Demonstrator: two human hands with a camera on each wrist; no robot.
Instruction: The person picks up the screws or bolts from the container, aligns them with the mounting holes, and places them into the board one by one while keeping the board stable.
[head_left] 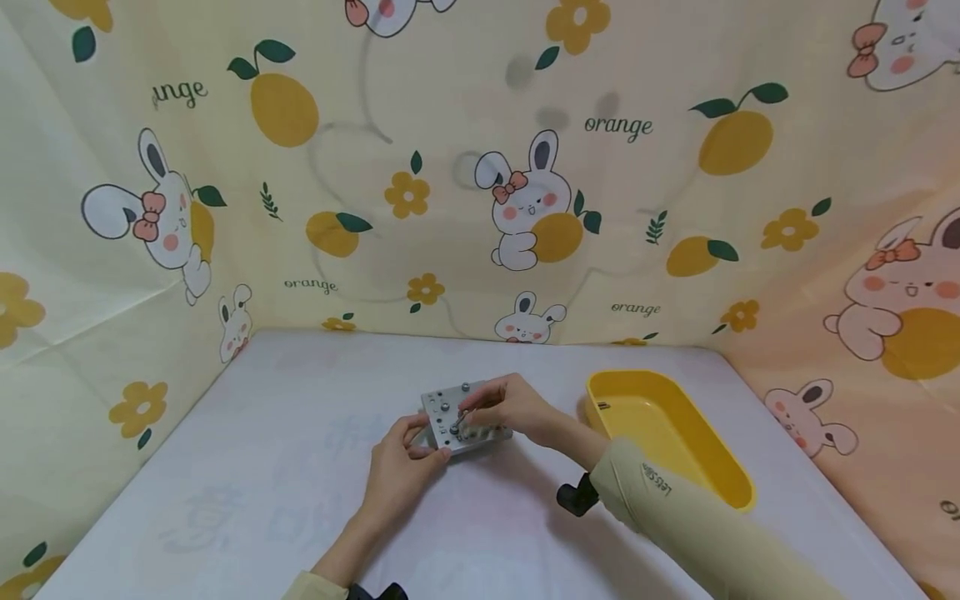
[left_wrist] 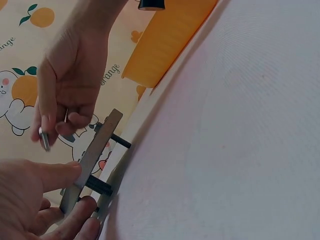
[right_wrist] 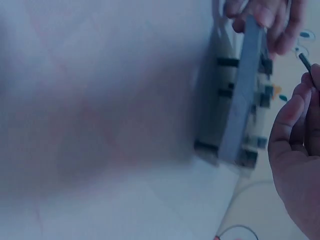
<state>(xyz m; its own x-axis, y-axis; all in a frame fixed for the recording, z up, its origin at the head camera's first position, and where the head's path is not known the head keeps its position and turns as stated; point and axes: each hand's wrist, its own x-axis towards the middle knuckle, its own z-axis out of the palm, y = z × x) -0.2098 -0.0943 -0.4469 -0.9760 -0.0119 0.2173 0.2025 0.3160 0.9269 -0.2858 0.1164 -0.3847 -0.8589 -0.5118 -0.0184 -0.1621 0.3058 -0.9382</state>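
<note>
A flat grey metal plate (head_left: 433,403) with several bolts through it is tilted above the white table. My left hand (head_left: 401,460) grips its near left edge, thumb on one face and fingers on the other. In the right wrist view, the bolt heads stand out on one side of the plate (right_wrist: 241,90) and their shanks on the other. Over the plate's upper face, my right hand (head_left: 519,410) pinches a thin metal rod (right_wrist: 305,62) between thumb and fingertips. The rod's tip (left_wrist: 46,144) shows bright in the left wrist view; its other end is hidden in the fingers.
A yellow plastic tray (head_left: 693,417) stands on the white table (head_left: 285,492) to the right, partly behind the right forearm. Patterned cloth (head_left: 450,167) hangs at the back and both sides of the table. Each wrist bears a black camera (head_left: 577,495).
</note>
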